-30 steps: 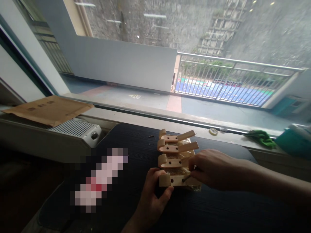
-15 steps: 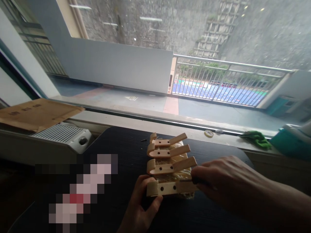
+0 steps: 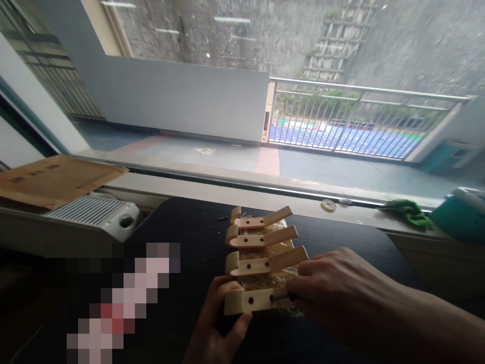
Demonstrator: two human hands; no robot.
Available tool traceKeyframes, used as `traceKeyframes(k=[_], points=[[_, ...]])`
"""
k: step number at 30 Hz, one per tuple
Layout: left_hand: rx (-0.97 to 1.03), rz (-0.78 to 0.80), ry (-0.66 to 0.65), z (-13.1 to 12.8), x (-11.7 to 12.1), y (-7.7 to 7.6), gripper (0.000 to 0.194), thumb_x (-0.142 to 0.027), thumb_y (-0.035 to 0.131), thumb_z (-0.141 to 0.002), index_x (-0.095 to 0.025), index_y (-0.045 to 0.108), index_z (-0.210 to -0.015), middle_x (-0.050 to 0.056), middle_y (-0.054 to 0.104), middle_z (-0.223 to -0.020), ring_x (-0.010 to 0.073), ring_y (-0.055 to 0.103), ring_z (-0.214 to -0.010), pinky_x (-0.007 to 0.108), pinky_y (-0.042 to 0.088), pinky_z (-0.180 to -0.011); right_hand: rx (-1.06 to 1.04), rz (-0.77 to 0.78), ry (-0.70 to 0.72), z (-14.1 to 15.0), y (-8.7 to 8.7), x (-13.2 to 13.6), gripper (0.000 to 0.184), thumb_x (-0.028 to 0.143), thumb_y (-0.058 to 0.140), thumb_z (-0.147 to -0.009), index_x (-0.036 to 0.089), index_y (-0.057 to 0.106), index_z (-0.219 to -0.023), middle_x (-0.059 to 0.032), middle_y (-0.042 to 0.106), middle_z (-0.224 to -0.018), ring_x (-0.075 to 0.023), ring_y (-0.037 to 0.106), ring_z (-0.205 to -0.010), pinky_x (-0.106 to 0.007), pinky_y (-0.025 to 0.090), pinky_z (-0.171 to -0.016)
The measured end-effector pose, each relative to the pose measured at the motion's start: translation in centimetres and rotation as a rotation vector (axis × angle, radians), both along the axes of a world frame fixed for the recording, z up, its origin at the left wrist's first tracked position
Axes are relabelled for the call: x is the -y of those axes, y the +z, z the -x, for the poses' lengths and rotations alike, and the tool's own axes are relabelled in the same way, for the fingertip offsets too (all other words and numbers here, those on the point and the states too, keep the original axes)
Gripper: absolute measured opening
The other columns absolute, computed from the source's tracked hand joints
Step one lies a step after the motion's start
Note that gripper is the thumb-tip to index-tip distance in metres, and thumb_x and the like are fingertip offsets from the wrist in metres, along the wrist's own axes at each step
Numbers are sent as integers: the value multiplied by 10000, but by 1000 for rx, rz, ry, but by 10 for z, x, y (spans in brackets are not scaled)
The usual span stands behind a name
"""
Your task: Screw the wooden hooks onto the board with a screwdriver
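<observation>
Four curved wooden pieces lie across a plastic-wrapped block in the lower middle of the frame, each with two dark holes; the thin tool meets the right-hand hole of the nearest piece, so work there looks unfinished, though whether any hole is filled cannot be told. That piece's long axis runs nearly left to right, curled end leftward. The left hand pinches that curl between thumb and fingers, while the right hand is closed round the tool.
</observation>
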State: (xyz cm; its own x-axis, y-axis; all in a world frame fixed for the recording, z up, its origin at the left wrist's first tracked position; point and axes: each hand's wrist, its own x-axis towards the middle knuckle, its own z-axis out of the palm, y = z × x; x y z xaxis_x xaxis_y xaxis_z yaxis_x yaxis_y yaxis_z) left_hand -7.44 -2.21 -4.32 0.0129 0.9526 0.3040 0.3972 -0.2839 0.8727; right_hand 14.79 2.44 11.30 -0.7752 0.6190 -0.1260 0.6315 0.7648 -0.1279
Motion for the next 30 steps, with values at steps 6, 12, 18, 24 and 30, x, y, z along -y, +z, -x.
traceKeyframes(k=[6,12,18,24,30], points=[[12,-27,-40,-1,0,-1,297,-196,622,-759,-279,537,-1031,35,538,-1088,225,575,-1041,307,511,-865,40,-116,87,18,-3,0,134,86,507,-711,198,577,-692,21,601,-599,-95,427,-428,-257,143,-422],[3,-22,-82,-3,0,2,274,-175,613,-770,-276,510,-1004,27,509,-1064,211,565,-1021,299,497,-861,122,-64,191,43,-4,1,167,51,513,-668,180,569,-580,16,582,-528,-106,422,-431,-270,159,-411],[8,18,-97,-5,1,2,264,-179,581,-799,-263,467,-1022,47,464,-1096,218,531,-1042,335,468,-894,118,76,-124,30,7,-4,185,175,488,-776,190,617,-644,10,633,-599,-96,496,-501,-243,226,-469],[50,-3,-72,-6,0,-7,280,-213,576,-814,-265,457,-1062,47,458,-1110,215,522,-1049,339,454,-906,206,55,-135,36,19,-1,160,198,508,-798,187,635,-702,-9,672,-684,-129,578,-585,-257,257,-496],[55,36,-77,-6,2,-3,245,-220,567,-817,-243,484,-1047,55,490,-1095,223,535,-1043,353,454,-912,403,-52,192,56,25,4,173,44,530,-761,159,653,-721,-44,687,-763,-173,607,-700,-292,293,-515]])
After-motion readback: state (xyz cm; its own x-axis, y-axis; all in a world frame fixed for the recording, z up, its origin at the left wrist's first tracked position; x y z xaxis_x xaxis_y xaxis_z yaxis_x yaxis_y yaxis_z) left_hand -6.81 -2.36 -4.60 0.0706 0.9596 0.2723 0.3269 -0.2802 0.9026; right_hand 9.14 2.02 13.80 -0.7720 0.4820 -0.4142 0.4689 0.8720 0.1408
